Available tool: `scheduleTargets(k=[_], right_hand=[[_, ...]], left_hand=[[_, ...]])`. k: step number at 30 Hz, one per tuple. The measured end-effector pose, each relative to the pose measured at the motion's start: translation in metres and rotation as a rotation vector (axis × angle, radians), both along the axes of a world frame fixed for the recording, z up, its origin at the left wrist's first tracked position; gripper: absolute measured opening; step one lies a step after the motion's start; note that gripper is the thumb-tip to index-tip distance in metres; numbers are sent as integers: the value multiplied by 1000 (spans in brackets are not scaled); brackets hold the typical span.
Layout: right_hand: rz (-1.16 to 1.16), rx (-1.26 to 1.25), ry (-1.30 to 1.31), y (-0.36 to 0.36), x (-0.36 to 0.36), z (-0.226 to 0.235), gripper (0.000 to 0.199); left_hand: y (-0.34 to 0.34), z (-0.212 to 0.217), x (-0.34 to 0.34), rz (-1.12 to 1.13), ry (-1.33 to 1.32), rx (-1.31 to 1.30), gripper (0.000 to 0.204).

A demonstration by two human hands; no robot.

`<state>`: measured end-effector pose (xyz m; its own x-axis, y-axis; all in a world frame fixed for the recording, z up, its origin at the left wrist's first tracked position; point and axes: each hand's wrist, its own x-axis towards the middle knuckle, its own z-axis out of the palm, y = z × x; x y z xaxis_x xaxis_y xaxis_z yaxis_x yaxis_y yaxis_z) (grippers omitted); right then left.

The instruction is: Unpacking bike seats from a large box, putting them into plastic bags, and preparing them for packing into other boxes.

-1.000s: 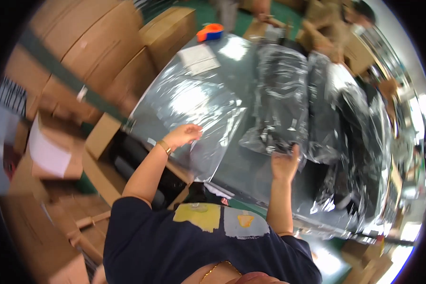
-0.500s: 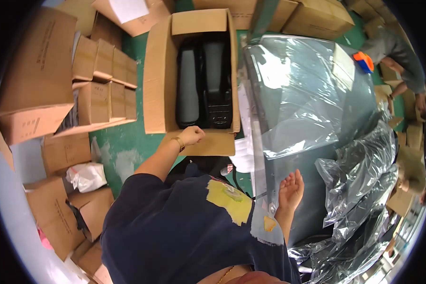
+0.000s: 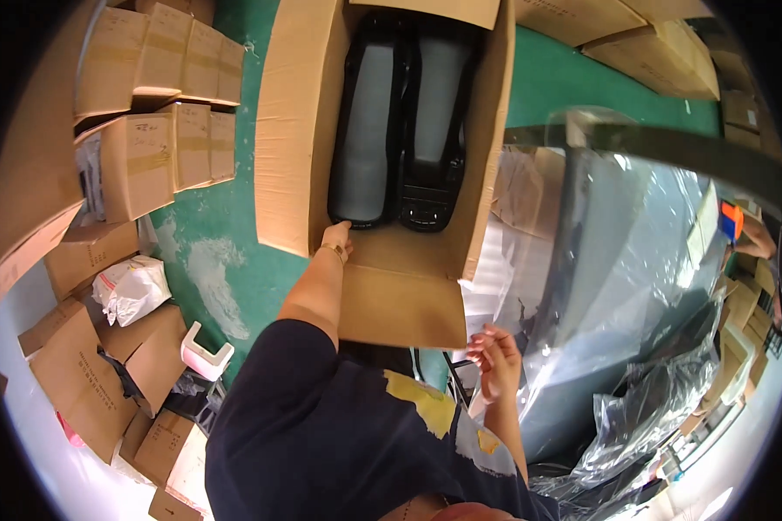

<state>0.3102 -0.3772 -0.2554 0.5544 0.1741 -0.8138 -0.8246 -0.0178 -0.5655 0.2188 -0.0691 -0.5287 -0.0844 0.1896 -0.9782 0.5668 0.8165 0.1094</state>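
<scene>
Two long black moulded parts with grey panels [image 3: 362, 130] lie side by side in an open cardboard carton [image 3: 297, 130]. The right-hand part [image 3: 433, 113] has a cluster of small details at its near end. My left hand [image 3: 336, 240] reaches into the carton's near left corner, its fingertips at the near end of the left part. Its fingers are partly hidden, so I cannot tell whether they grip. My right hand [image 3: 497, 360] hangs beside the carton's near flap [image 3: 404, 308], palm up, fingers loosely bent and apart, with nothing in it.
Cardboard boxes [image 3: 139, 161] are stacked at the left, near a white plastic bag [image 3: 132, 291] and a white plastic frame [image 3: 207, 352]. A large sheet under clear film [image 3: 617, 234] fills the right side. An orange and blue tape dispenser [image 3: 732, 221] and another person's arm [image 3: 758, 239] show beyond it.
The carton now appears larger and closer in view. My left hand has moved from above the near flap to the left part's near end. My right hand has come nearer the flap.
</scene>
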Motion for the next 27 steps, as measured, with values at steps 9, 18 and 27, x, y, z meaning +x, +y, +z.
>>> scheduleTargets(k=[9, 18, 27], right_hand=[[164, -55, 325, 35, -14, -66, 26], [210, -50, 327, 82, -4, -85, 28], [1166, -484, -1206, 197, 65, -72, 93]], left_hand=[[5, -136, -15, 525, 119, -70, 75], [9, -75, -19, 643, -262, -27, 73], [53, 148, 48, 364, -758, -164, 49]])
